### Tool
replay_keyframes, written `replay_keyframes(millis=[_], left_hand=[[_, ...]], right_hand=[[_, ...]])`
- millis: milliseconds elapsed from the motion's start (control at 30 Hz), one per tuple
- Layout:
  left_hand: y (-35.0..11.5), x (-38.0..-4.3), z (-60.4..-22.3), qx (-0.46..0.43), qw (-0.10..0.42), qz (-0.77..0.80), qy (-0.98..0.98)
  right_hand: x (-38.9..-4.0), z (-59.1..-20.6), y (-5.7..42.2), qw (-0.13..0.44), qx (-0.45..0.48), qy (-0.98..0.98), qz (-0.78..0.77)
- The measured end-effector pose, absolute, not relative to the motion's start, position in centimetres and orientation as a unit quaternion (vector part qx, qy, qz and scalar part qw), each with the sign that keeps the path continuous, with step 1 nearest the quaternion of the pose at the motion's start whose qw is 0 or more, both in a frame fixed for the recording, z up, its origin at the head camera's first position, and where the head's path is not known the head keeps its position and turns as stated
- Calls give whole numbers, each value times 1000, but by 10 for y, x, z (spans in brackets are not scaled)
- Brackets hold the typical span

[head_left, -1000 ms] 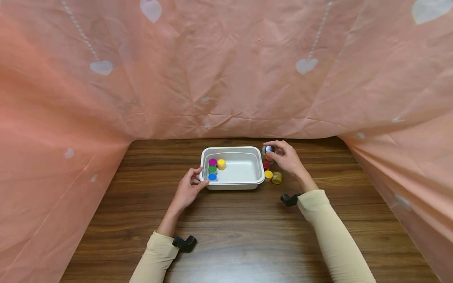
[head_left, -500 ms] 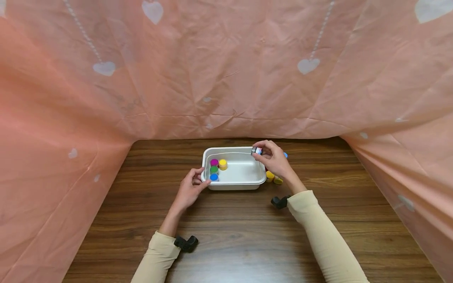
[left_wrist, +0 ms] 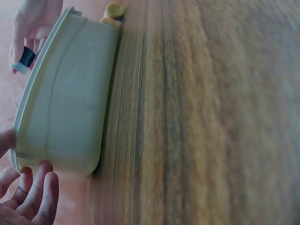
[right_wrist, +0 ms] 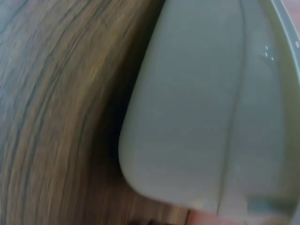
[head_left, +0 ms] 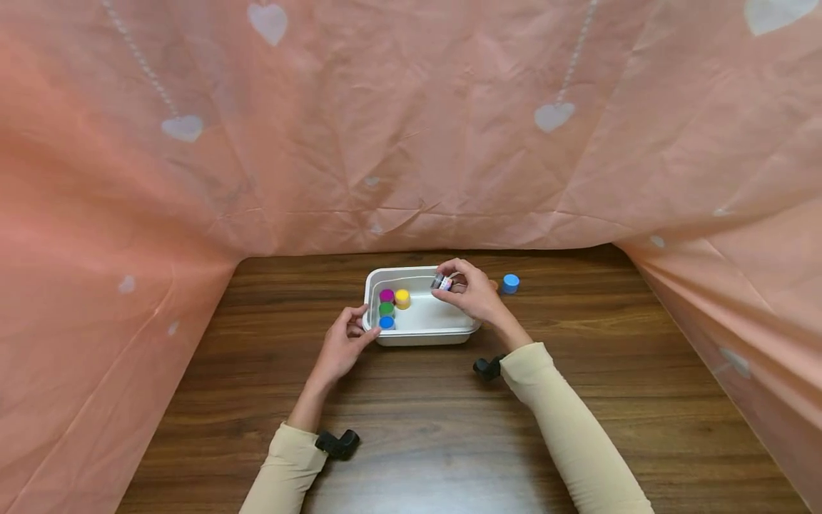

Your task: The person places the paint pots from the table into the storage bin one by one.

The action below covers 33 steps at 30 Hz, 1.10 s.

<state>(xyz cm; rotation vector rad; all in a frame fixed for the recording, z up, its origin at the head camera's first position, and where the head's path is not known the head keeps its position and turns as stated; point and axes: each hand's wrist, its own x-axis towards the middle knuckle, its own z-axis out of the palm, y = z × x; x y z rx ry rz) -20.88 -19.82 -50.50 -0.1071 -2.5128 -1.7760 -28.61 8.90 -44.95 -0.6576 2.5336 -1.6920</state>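
A white plastic tub [head_left: 424,337] stands on the table. My left hand [head_left: 343,343] grips its near left corner, thumb at the rim and fingers against the outer wall [left_wrist: 65,117]. Over the tub, my right hand [head_left: 475,291] pinches a small dark paint jar [head_left: 441,283] with a clear end and a printed label, tilted on its side. At the tub's left end stand jars with magenta [head_left: 387,295], green [head_left: 387,309] and blue [head_left: 387,323] lids. A yellow jar [head_left: 402,298] sits beside the magenta one.
Right of the tub stands a light blue jar [head_left: 510,283], with an orange one [head_left: 494,284] partly behind my right hand. Yellow jars [left_wrist: 114,10] show past the tub's far end in the left wrist view. A pink curtain [head_left: 411,143] surrounds the wooden table [head_left: 411,414].
My right hand has carried the dark jar leftward from beside the tub to over its inside, and the light blue jar has come into sight. My left hand has stayed at the tub's corner.
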Motion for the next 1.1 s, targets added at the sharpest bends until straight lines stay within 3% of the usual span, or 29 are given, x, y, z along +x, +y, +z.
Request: replay_keyframes(millis=[367, 933, 1100], left_hand=[[-197, -208, -504, -35, 31, -567, -823], [-196, -205, -502, -41, 30, -569, -821], [-189, -193, -476, -42, 17, -565, -824]], right_hand=[[-288, -458, 63, 17, -246, 821, -516], [-296, -468, 50, 79, -201, 862, -458], [-300, -471, 47, 99, -191, 864, -456]])
